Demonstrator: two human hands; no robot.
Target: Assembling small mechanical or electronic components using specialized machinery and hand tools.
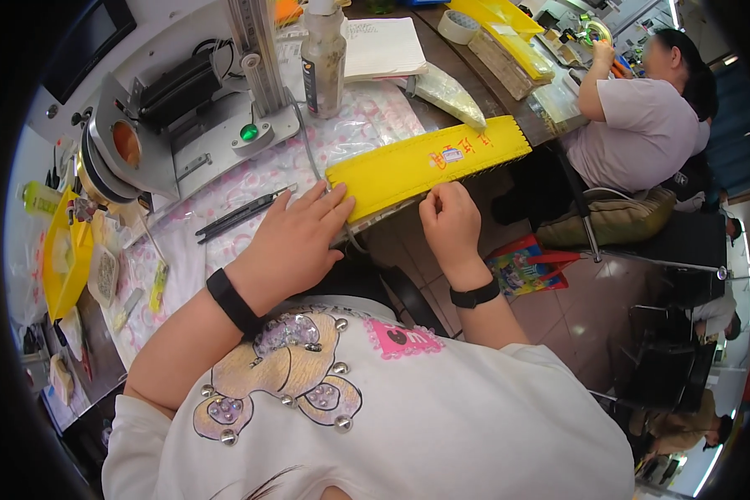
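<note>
A long flat yellow strip (400,173), with red handwriting, a small label and a notched edge, lies at the table's front edge. My left hand (296,237) rests flat with fingers stretched, its fingertips on the strip's left end. My right hand (452,221) is closed just off the strip's front edge, fingers curled together; whatever they may pinch is hidden or too small to make out. Black tweezers (246,212) lie on the pink-and-white table cover left of my left hand.
A metal machine (146,137) with a green button (249,132) stands at the left. Behind the strip are a pump bottle (323,62), an open notebook (383,46) and a tape roll (458,27). A yellow tray (62,258) sits far left. Another person (642,117) works at the right.
</note>
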